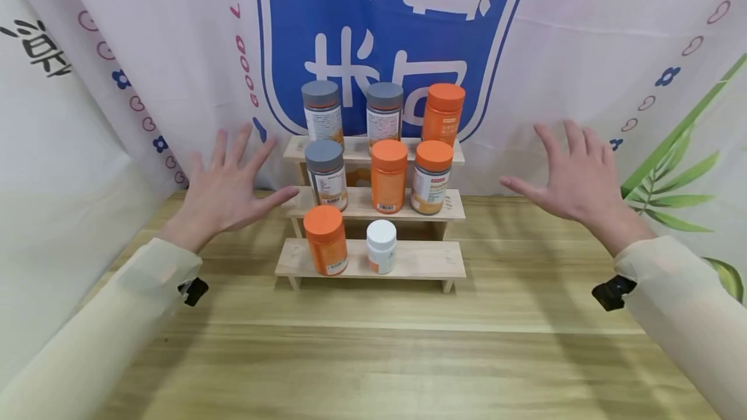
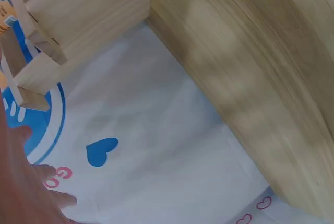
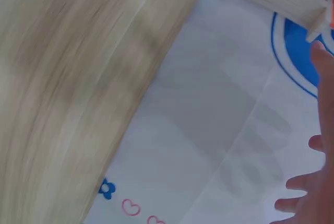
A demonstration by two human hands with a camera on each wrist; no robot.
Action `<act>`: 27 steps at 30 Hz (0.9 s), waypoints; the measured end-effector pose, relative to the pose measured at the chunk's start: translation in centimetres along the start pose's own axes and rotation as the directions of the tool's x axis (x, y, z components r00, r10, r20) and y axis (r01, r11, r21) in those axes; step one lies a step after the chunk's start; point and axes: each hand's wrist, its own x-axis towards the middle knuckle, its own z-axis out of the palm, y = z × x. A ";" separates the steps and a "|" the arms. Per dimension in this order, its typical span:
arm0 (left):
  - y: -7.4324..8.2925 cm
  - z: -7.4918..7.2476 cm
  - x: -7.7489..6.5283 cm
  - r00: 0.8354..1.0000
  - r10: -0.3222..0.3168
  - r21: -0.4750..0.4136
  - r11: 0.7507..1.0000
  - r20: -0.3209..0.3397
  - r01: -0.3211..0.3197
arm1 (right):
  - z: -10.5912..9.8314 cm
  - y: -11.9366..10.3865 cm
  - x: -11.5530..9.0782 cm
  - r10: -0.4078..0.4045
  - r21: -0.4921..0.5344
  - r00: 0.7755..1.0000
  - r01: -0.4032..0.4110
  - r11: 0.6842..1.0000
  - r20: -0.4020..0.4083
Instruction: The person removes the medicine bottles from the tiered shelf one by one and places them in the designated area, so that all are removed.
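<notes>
Both hands are raised with fingers spread and hold nothing. My left hand [image 1: 224, 190] is beside the left end of a stepped wooden rack [image 1: 420, 258], its thumb nearest the middle step. My right hand [image 1: 583, 183] is farther off on the rack's right side. On the bottom step stand an orange jar [image 1: 325, 242] and a small white bottle [image 1: 382, 248]. The middle step bears a grey-lidded jar [image 1: 328, 180], an orange jar [image 1: 389, 177] and an orange-lidded jar [image 1: 432, 180]. On top are two grey-lidded jars [image 1: 323, 115] and an orange jar [image 1: 444, 115].
A wood-grain table [image 1: 373, 355] lies under the rack. Behind it hangs a white printed cloth [image 1: 583, 50] with a blue panel [image 1: 385, 24]. Each sleeved wrist carries a small black device [image 1: 613, 292]. The rack's end also shows in the left wrist view.
</notes>
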 end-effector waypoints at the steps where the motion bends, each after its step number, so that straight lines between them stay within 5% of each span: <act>1: 0.1 0.0 -0.1 1.000 0.009 -0.013 1.000 -0.011 -0.009 | -0.2 -0.3 0.0 -0.007 0.031 0.999 0.007 1.000 -0.031; 6: 1.2 0.2 -0.7 0.996 0.051 -0.135 0.989 -0.072 -0.060 | -1.6 -2.2 0.1 -0.015 0.216 0.990 0.045 0.975 -0.141; 9: 1.9 0.9 -1.3 0.994 0.022 -0.257 0.965 -0.111 -0.050 | -2.3 -3.5 0.4 -0.023 0.340 0.986 0.079 0.937 -0.164; 18: 3.2 3.8 -2.0 0.987 -0.121 -0.622 0.782 -0.102 0.031 | -3.7 -7.3 1.5 0.042 0.646 0.999 -0.014 0.763 -0.027; 23: 3.4 4.5 -2.4 0.996 -0.084 -0.723 0.686 0.032 0.081 | -4.0 -9.3 2.3 0.035 0.715 0.999 -0.046 0.697 0.030; 27: 3.6 4.9 -2.6 0.993 -0.069 -0.754 0.647 0.091 0.114 | -4.0 -10.6 3.1 0.029 0.755 0.998 -0.062 0.652 0.057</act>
